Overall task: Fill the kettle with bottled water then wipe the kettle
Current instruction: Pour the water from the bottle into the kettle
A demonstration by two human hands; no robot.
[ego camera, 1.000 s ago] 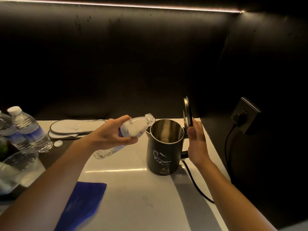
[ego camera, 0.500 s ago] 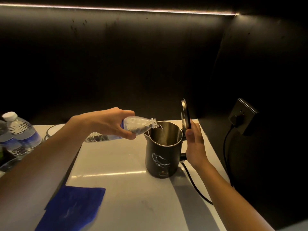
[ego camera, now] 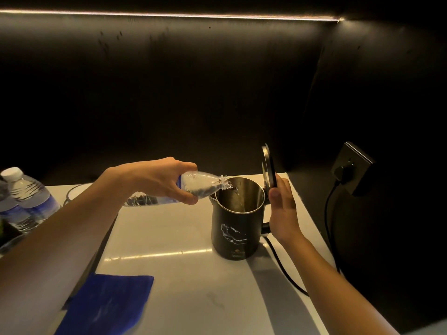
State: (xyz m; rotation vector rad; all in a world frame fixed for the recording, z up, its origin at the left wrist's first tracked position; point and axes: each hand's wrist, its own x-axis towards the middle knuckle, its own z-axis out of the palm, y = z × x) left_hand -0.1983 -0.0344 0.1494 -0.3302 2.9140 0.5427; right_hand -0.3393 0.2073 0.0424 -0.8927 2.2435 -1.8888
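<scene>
A black kettle (ego camera: 235, 234) with a white marble-like mark stands on the white counter (ego camera: 169, 238), its mouth uncovered. Its round lid (ego camera: 267, 165) stands upright on the hinge. My right hand (ego camera: 283, 209) rests against the lid's right side and keeps it up. My left hand (ego camera: 160, 178) grips a clear plastic water bottle (ego camera: 202, 186), uncapped and lying almost level. The bottle's neck is over the kettle's left rim and a thin stream of water runs into the kettle. A blue cloth (ego camera: 108, 303) lies flat on the counter near the front left.
Two capped water bottles (ego camera: 26, 197) stand at the far left. The kettle's black cord (ego camera: 285, 272) trails right to a plug in a wall socket (ego camera: 350, 168). Dark walls close in behind and on the right.
My left hand has tipped the bottle from slanting upward to nearly level and brought its neck over the kettle's rim. Water now runs out. My right hand has stayed at the lid.
</scene>
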